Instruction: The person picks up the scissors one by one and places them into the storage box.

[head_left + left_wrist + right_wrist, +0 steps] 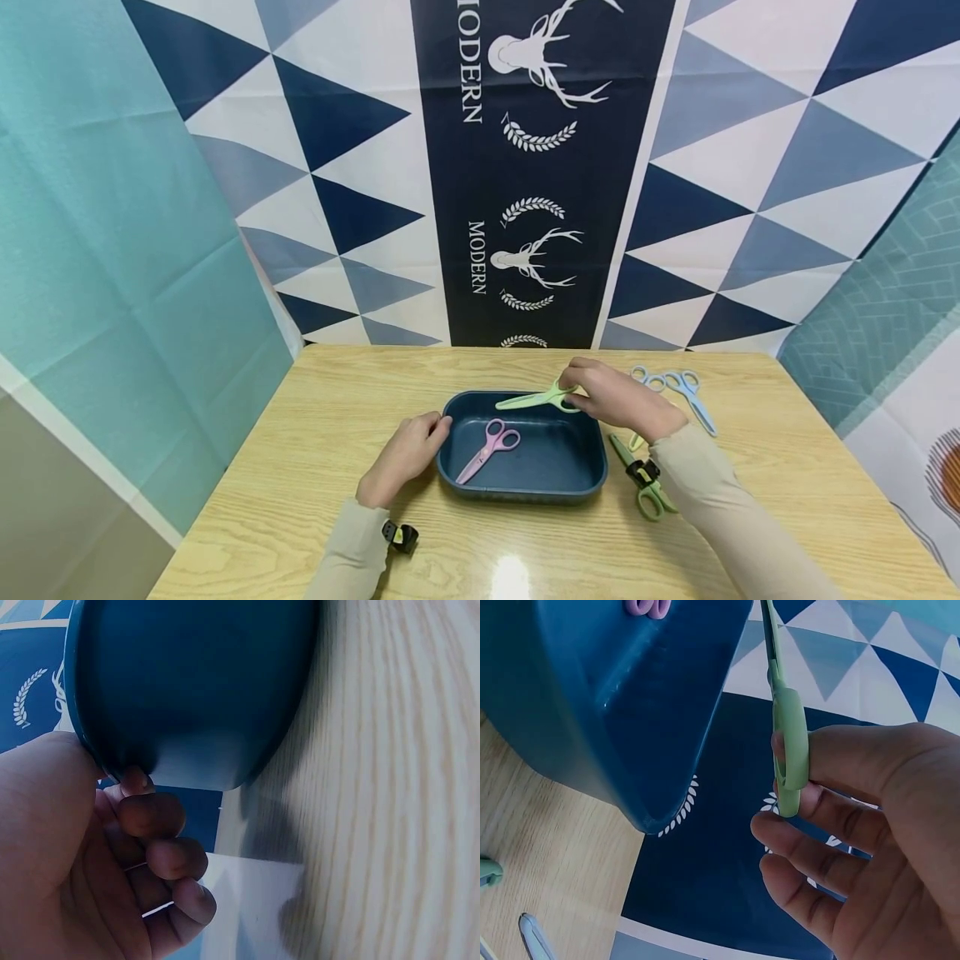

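Observation:
A dark blue rectangular tub (540, 475) stands on the table with pink scissors (486, 452) lying inside it. My left hand (405, 454) grips the tub's left rim between thumb and index finger; the left wrist view shows the tub wall (202, 690) close up. Over the tub's back right part, my right hand (618, 397) pinches light green scissors (534, 401) by the finger loops, the blades pointing left. In the right wrist view their handle (796, 735) is between thumb and index finger, beside the tub and apart from its floor.
Right of the tub lie green scissors (654, 498), partly covered by the black strap device (643, 472) on my right wrist. Blue scissors (701, 408) lie farther back, next to another blue pair (647, 377) partly behind my hand. A patterned cloth (360, 167) hangs behind the table.

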`<state>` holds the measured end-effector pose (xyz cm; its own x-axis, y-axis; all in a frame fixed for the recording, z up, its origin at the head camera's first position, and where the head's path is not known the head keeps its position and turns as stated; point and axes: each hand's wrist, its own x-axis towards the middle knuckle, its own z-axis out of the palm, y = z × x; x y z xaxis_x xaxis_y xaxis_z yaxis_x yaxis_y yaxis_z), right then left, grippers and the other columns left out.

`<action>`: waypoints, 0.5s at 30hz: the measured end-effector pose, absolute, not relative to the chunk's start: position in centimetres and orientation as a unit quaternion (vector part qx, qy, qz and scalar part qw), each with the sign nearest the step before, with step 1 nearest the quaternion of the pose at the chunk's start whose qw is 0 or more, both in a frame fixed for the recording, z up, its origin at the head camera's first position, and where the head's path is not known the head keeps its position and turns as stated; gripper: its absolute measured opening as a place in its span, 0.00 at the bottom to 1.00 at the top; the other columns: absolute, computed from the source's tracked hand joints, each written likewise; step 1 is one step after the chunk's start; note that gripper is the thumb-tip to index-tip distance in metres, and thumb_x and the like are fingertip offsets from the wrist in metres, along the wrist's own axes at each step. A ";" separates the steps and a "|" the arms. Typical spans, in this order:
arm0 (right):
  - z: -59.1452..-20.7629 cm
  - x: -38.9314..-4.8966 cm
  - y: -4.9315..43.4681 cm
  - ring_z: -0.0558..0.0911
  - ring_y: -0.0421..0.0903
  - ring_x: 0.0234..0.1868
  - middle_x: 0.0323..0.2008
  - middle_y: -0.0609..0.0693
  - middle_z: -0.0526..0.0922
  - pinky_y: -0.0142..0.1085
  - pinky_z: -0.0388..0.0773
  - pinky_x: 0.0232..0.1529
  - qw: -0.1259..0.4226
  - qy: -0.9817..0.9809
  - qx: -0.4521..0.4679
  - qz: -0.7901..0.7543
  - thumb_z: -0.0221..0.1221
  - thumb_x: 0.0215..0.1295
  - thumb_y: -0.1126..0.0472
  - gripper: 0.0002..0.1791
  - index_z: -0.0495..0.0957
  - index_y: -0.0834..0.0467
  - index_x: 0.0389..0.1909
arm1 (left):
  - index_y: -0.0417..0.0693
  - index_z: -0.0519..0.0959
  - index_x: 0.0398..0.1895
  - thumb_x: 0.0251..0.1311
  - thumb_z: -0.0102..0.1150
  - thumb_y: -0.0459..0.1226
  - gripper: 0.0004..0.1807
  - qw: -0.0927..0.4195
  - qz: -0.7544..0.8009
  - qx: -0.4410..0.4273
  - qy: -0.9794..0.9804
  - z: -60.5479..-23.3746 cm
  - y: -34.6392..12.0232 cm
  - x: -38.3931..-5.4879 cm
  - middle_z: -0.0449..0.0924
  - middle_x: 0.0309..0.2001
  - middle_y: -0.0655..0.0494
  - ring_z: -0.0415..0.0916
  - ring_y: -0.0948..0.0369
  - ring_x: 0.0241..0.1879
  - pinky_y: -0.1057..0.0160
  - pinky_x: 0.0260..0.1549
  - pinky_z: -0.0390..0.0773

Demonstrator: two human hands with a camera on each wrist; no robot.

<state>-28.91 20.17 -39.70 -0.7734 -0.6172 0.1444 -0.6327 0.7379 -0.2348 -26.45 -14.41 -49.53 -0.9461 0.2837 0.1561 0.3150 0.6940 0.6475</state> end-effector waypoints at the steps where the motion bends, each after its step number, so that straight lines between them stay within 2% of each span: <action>1: -39.7 -28.9 20.1 0.84 0.48 0.45 0.44 0.52 0.83 0.43 0.83 0.46 0.027 -0.932 0.334 0.136 0.65 0.69 0.65 0.07 0.85 0.58 0.45 | 0.51 0.70 0.24 0.80 0.47 0.45 0.21 0.021 -0.356 -0.163 -0.920 -49.5 -14.4 -26.4 0.62 0.19 0.63 0.62 0.66 0.19 0.68 0.21 0.63; 15: -39.7 -29.4 19.5 0.85 0.49 0.46 0.45 0.52 0.83 0.44 0.83 0.48 0.012 -0.934 0.332 0.133 0.65 0.70 0.64 0.07 0.85 0.58 0.46 | 0.51 0.70 0.24 0.80 0.46 0.46 0.21 0.019 -0.358 -0.162 -0.919 -49.6 -14.4 -26.4 0.62 0.19 0.62 0.62 0.66 0.19 0.68 0.21 0.63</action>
